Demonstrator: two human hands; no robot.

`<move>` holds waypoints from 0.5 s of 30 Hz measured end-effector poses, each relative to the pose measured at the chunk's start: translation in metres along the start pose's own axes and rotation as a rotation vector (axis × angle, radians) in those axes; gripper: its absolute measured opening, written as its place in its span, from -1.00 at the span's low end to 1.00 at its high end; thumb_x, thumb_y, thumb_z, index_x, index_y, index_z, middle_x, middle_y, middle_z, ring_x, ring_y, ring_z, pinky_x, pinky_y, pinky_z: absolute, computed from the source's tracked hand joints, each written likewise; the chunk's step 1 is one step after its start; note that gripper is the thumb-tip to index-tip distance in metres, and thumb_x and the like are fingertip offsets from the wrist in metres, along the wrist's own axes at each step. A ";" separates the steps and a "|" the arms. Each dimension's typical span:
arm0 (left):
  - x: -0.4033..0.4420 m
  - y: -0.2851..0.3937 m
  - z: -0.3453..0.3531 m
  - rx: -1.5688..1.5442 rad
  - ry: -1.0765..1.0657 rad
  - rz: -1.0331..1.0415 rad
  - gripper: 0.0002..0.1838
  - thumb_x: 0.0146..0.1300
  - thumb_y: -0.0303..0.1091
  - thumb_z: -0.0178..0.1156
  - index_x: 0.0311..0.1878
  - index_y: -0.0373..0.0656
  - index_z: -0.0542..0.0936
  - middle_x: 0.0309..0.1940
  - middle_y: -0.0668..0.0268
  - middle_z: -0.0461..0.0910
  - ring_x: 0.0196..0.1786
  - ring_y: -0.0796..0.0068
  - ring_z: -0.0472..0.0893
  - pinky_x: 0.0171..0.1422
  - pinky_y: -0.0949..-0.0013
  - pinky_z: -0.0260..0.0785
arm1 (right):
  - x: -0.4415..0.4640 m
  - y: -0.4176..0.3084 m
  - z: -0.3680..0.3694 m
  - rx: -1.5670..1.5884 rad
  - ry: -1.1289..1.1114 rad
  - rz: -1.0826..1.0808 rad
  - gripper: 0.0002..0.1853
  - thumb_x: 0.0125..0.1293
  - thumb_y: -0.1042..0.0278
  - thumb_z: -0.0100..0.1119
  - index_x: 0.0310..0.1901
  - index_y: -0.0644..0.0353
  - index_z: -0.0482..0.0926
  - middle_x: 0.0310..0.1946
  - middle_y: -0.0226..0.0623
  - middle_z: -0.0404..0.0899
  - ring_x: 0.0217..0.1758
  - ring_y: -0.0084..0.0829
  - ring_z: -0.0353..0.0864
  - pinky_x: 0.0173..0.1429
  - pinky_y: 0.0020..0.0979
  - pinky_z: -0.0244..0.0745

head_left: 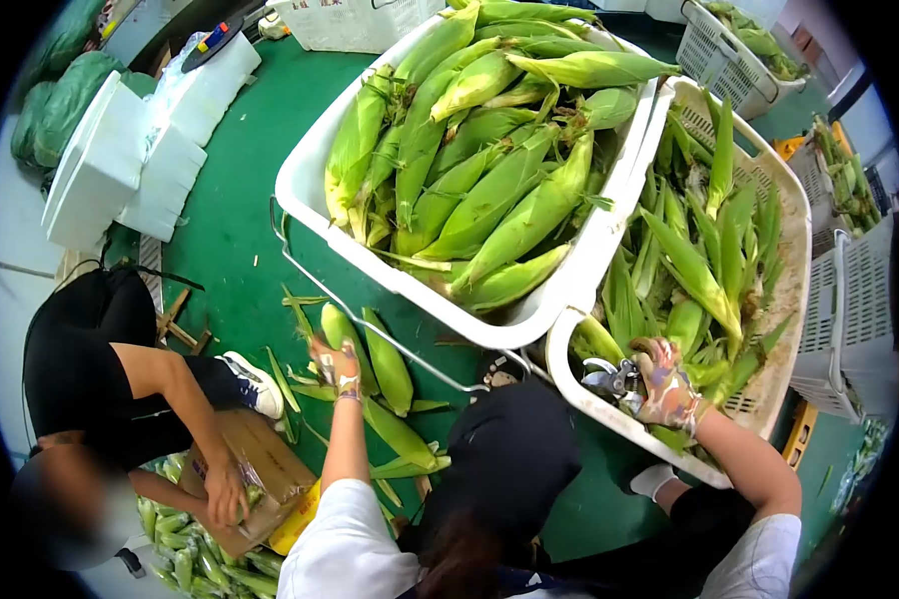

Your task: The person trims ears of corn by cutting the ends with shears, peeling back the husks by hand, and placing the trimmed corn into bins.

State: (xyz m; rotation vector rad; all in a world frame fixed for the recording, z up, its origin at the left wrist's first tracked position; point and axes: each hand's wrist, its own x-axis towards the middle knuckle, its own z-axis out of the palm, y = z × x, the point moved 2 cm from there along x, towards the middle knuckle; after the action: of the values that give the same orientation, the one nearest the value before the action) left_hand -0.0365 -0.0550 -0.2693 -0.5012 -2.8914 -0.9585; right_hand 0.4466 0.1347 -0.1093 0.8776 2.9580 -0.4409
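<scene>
My left hand (336,371), in a patterned glove, is curled against a green ear of corn (343,332) low over the floor; part of its grip is hidden. Beside it lie another ear of corn (388,364) and loose husk leaves. In my right hand (667,386), gloved too, is a pair of metal pruning shears (611,379), blades pointing left. That hand is over the near edge of a dirty white basket (791,230) full of green husks (684,262). A white tub (410,278) piled with unhusked corn (494,215) stands ahead of me.
At left a co-worker (175,384) bends over a cardboard box (262,461), near a heap of wrapped corn (200,559). White foam boxes (105,160) stand at upper left. More crates (837,319) line the right side. A wire handle (355,317) sticks out from the tub.
</scene>
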 end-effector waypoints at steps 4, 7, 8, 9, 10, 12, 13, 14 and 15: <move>0.056 0.171 -0.081 -0.229 0.179 0.525 -0.53 0.08 -0.29 0.23 0.01 -0.33 0.36 -0.08 0.02 0.40 0.01 0.12 0.43 0.13 0.18 0.27 | 0.036 0.049 0.088 -0.157 -0.136 0.028 -0.35 -0.22 0.02 0.22 -0.09 0.30 0.41 0.02 0.05 0.30 0.12 -0.02 0.24 0.17 -0.05 0.11; 0.108 0.267 -0.073 -0.330 0.128 0.844 -0.54 0.09 -0.28 0.21 -0.02 -0.36 0.37 -0.14 -0.03 0.45 -0.05 0.06 0.44 0.06 0.16 0.29 | 0.047 0.053 0.129 -0.189 -0.165 0.096 -0.36 0.07 -0.05 0.02 0.10 0.27 0.35 0.17 0.05 0.22 0.24 0.02 0.18 0.31 -0.07 0.03; 0.145 0.276 -0.041 -0.184 0.141 0.925 -0.50 0.06 -0.20 0.23 -0.02 -0.34 0.38 -0.11 -0.05 0.45 -0.05 0.03 0.46 0.03 0.17 0.32 | 0.046 0.051 0.123 0.036 -0.361 0.245 -0.37 0.12 -0.05 -0.04 0.12 0.27 0.35 0.18 0.05 0.21 0.24 -0.03 0.19 0.33 -0.15 0.04; 0.167 0.291 -0.010 -0.032 0.044 0.761 -0.44 0.00 -0.12 0.27 -0.03 -0.33 0.38 -0.16 -0.07 0.48 -0.12 -0.01 0.49 -0.02 0.14 0.35 | 0.030 0.075 0.178 -0.179 -0.217 0.091 -0.38 0.04 -0.03 -0.04 0.11 0.19 0.36 0.11 0.01 0.31 0.11 -0.07 0.30 0.26 -0.13 0.13; 0.210 0.279 0.032 -0.019 -0.111 0.877 -0.37 -0.05 -0.05 0.30 -0.04 -0.33 0.37 -0.26 -0.07 0.53 -0.22 -0.03 0.53 -0.14 0.08 0.39 | 0.035 0.056 0.144 0.012 -0.205 0.223 -0.43 0.06 0.02 -0.01 0.07 0.21 0.38 0.03 -0.01 0.39 0.02 -0.07 0.38 0.20 -0.15 0.22; 0.243 0.270 0.086 0.203 -0.428 0.616 -0.41 -0.08 -0.03 0.31 -0.14 -0.35 0.43 -0.32 -0.05 0.58 -0.26 0.05 0.59 -0.23 0.08 0.43 | 0.027 0.073 0.162 0.027 -0.253 0.128 -0.56 0.03 0.13 0.06 -0.07 0.21 0.49 -0.11 -0.09 0.49 -0.08 -0.13 0.47 0.05 -0.17 0.34; 0.237 0.277 0.079 0.236 -0.487 0.553 -0.41 -0.10 -0.03 0.32 -0.16 -0.37 0.48 -0.27 -0.07 0.58 -0.22 0.10 0.60 -0.17 0.09 0.43 | 0.039 0.067 0.153 0.028 -0.232 0.159 -0.60 -0.02 0.15 0.11 -0.14 0.18 0.54 -0.18 -0.14 0.54 -0.17 -0.17 0.51 -0.05 -0.16 0.41; 0.268 0.263 0.103 0.276 -0.481 0.622 -0.40 -0.11 -0.03 0.32 -0.10 -0.33 0.52 -0.22 -0.03 0.58 -0.21 0.11 0.60 -0.12 0.11 0.42 | 0.046 0.036 0.069 0.265 -0.677 0.359 -0.51 -0.13 0.18 0.18 -0.10 0.20 0.51 -0.17 -0.12 0.53 -0.20 -0.16 0.53 -0.12 -0.17 0.44; 0.227 0.290 0.063 0.348 -0.533 0.658 -0.47 -0.07 -0.06 0.29 -0.11 -0.28 0.56 -0.17 0.02 0.58 -0.16 0.12 0.59 -0.07 0.13 0.42 | 0.044 0.025 0.036 0.236 -0.651 0.341 -0.58 -0.16 0.15 0.21 -0.25 0.24 0.53 -0.20 -0.07 0.53 -0.20 -0.15 0.52 -0.14 -0.21 0.43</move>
State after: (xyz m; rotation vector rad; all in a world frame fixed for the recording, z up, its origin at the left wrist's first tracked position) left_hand -0.1553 0.2663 -0.1197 -1.7295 -2.8273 -0.2363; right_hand 0.4212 0.1678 -0.1545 0.9942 2.1512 -0.8674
